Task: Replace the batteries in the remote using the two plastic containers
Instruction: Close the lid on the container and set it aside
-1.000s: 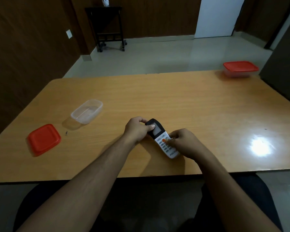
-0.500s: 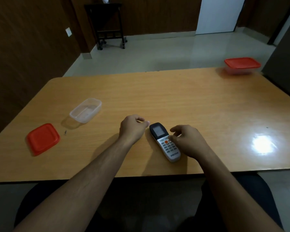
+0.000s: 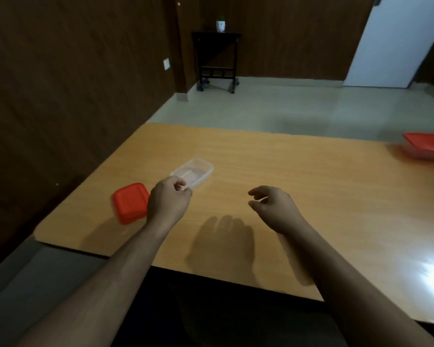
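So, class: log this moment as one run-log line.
left hand: gripping near rim of clear rectangular plastic container | right hand: open, empty | loose red square plastic lid: on table | remote: out of view

Bare forearms, no sleeves, no rings or watch; dark trousers [image 3: 223, 316].

Glossy wooden table [image 3: 311, 196], clear plastic container [image 3: 198, 171]

— Where's the open container?
— I see the clear tub [image 3: 193, 172] lidless, upright, left on the table; its red lid [image 3: 130, 203] lies flat nearby.
— The other?
— Red-lidded tub [image 3: 427, 144], closed, far right.
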